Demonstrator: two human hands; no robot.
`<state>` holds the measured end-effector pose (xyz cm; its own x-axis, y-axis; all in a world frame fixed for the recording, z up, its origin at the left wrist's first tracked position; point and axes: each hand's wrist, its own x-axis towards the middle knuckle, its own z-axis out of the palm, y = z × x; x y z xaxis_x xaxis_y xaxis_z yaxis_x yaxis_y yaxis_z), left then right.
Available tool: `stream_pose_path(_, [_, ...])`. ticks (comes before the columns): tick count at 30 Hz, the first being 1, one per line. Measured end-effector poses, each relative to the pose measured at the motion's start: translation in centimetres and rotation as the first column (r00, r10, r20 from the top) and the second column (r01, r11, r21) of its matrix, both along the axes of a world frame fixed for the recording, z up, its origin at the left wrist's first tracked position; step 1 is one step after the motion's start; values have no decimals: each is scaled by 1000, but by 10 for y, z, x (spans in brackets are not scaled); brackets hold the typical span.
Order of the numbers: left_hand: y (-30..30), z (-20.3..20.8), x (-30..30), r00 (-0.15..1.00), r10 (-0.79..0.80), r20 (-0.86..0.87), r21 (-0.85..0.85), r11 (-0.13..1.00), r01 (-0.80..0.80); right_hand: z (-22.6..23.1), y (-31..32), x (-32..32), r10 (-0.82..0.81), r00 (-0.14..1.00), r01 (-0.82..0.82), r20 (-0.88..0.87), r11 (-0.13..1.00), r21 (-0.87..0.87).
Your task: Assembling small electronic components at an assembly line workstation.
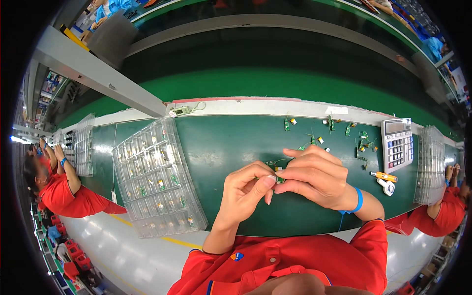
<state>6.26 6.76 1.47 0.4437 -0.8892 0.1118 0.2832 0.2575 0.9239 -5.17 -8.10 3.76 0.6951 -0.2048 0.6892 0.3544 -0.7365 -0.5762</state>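
Close together over the near middle of the green bench, my two hands meet at the fingertips. Thumb and fingers of my left hand (246, 191) are pinched on a small green circuit board (281, 180) with thin wires. On the other side my right hand (317, 178), a blue band round its wrist, pinches the same board. Fingers cover most of it, so its details are hidden. Just beyond the hands lie several loose circuit boards (363, 146) with wires and small yellow-and-white parts. Left of my hands rests a clear plastic tray (199, 216) with boards in its compartments.
A calculator (397, 147) stands at the right, with an orange pen-like tool (383, 176) and a white tool (386, 187) before it. Clear trays (429, 164) are stacked farther right. A small meter (182, 111) sits by the metal post (108, 78). People in red work either side.
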Motion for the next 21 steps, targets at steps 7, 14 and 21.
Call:
stream_pose_path(7, [0,0,1,1000,-19,-1,3,1000,19,-1,1,-2,16,1000,-16,-5,1000,1])
stream_pose_path(14, [0,-2,0,997,-18,-76,-55,998,14,2,1,-1,24,1000,-24,10,1000,-8])
stream_pose_path(21, [-4,8,-7,965,230,-128,-83,967,-242,4,2,-4,31,990,5,-134,966,259])
